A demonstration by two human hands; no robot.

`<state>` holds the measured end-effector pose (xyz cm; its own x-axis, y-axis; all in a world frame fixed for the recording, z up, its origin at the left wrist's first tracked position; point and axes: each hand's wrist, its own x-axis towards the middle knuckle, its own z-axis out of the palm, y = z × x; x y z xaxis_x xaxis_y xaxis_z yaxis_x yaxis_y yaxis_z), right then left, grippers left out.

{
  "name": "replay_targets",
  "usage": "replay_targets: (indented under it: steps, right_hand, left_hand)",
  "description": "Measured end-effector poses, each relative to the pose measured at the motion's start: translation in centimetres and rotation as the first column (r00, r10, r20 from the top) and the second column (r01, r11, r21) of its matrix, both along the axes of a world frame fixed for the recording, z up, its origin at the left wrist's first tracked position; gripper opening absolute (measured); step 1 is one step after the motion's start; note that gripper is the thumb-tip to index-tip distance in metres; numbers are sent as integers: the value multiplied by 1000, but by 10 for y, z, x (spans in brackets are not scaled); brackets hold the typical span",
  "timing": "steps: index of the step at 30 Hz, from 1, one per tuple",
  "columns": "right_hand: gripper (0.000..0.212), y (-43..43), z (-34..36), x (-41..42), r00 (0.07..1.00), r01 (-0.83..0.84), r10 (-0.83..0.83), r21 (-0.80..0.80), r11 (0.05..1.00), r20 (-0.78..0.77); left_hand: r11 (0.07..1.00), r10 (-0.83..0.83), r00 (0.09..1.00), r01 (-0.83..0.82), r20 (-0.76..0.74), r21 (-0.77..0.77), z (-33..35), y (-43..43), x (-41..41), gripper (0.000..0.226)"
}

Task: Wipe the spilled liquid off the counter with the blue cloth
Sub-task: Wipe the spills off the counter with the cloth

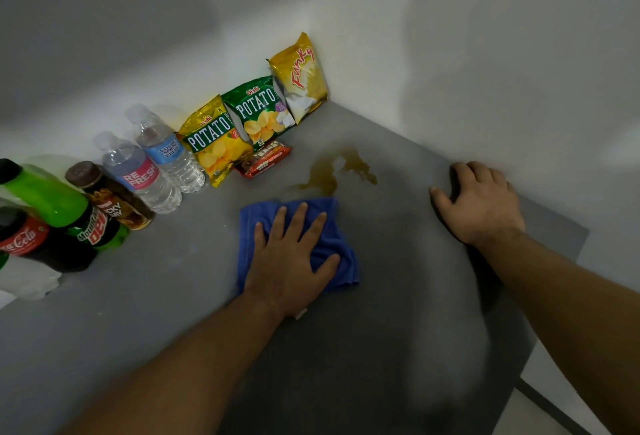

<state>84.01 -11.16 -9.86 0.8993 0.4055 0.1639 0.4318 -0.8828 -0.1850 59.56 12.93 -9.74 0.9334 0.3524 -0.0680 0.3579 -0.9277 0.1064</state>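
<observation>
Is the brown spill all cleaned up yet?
Not yet. Done: the blue cloth is lying on the counter, right beside the mess. In hand: the left hand presses flat on it, and the right hand rests on the counter. Left to do: the brown puddle beyond the cloth looks unwiped.

Dim, flat indoor light; your view reads soft and slightly grainy all over. Broad, soft-edged shadows lie on the plain white walls (485,53). The grey matte counter (398,313) darkens toward its near edge; a dense shadow hugs your right hand (481,206) along the right edge. Wide-angle bending tilts the green plastic soda bottle (52,199) at the left edge. Lower frame blurs.
</observation>
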Motion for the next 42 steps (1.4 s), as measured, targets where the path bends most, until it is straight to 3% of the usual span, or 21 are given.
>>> replay_targets:
  steps: [5, 12, 21, 28, 33, 37, 42]
  right_hand:
    - [77, 1, 1, -1, 1000, 3, -3, 2, 1000, 1]
    - [75, 1, -2, 2, 1000, 6, -6, -11, 1000, 24]
    - [76, 1, 1, 1, 1000, 10, -10, -15, 1000, 8]
    - [76, 2, 1, 1, 1000, 12, -11, -20, 1000, 16]
    - [76, 2, 2, 1, 1000, 5, -5, -29, 1000, 7]
    - [76, 2, 3, 0, 1000, 10, -10, -15, 1000, -5]
    - [71, 1, 7, -3, 1000, -3, 3, -10, 1000, -11]
  left_hand:
    - [1000, 8, 998, -6, 63, -27, -2, 18, -26, 78]
    - [995, 102, 994, -103, -49, -9, 7, 57, 53, 80]
    - [994, -86, 996, 87, 25, -59, 2, 18, 22, 77]
    - [999, -41, 999, 40, -15, -27, 6, 52, 53, 77]
    - [995, -99, 994, 98, -54, -12, 3, 35, 86, 74]
    - [981, -189, 982, 189, 8, -38, 0, 11, 65, 72]
    - [986, -157, 986, 160, 49, -51, -4, 20, 39, 71]
